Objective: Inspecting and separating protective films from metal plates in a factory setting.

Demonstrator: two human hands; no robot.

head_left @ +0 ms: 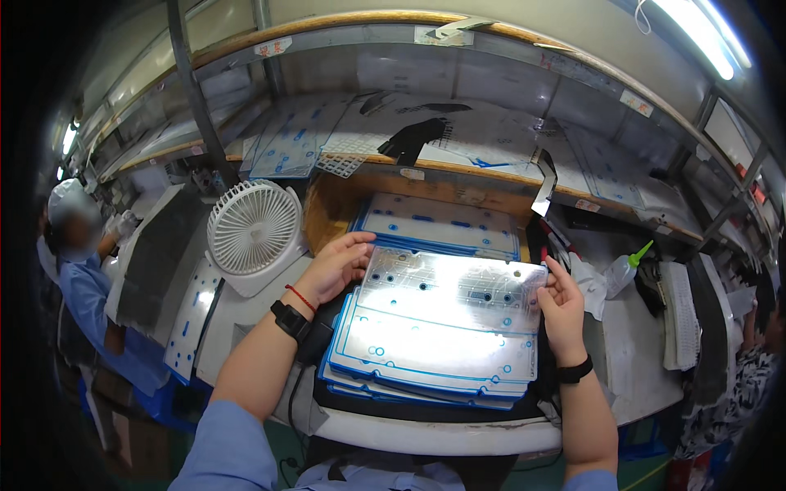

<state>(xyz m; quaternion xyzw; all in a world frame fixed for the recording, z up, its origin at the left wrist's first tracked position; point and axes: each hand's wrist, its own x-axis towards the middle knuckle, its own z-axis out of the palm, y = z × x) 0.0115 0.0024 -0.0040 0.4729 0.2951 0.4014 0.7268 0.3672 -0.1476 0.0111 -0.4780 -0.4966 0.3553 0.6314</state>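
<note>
Between my hands is a shiny flat metal plate [454,286] with holes and blue-ringed openings, above a stack of similar blue-edged plates [417,391]. My left hand [342,266] grips its upper left edge, fingers curled at the corner. On the opposite side, my right hand [562,307] pinches the right edge between thumb and fingers. Glare whitens the middle of the plate, and where its lower edge ends against the stack is hard to make out. Behind it, more blue-edged plates [442,219] lie in a wooden box [327,200].
A white fan [255,233] stands left of the box. To the right are a bottle with a green nozzle [626,268] and a white rack [679,315]. Black gloves [413,141] hang over the shelf edge [483,169]. A co-worker in blue [98,295] sits at far left.
</note>
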